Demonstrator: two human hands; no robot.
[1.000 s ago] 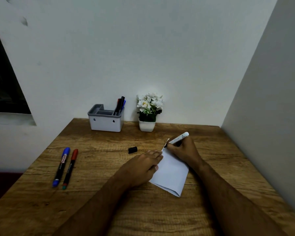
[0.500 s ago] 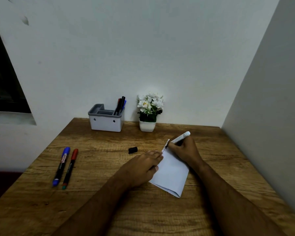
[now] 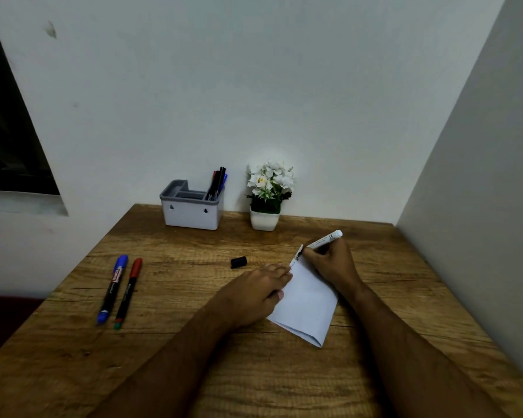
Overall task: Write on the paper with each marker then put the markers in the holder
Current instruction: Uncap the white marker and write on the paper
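Head view: right hand [image 3: 329, 263] pinches the light, stiff white marker [image 3: 325, 240] near its tip; left hand [image 3: 255, 292] presses the thin paper [image 3: 307, 303] flat with straight fingers.

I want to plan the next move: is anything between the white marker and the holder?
Only the black cap lies loose between the white marker, held in the right hand, and the holder. Lifted, the marker would likely pass over it.

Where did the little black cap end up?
In the head view, the black cap lies loose on the wooden table, near the middle, just left of the paper and the left hand, in front of the holder.
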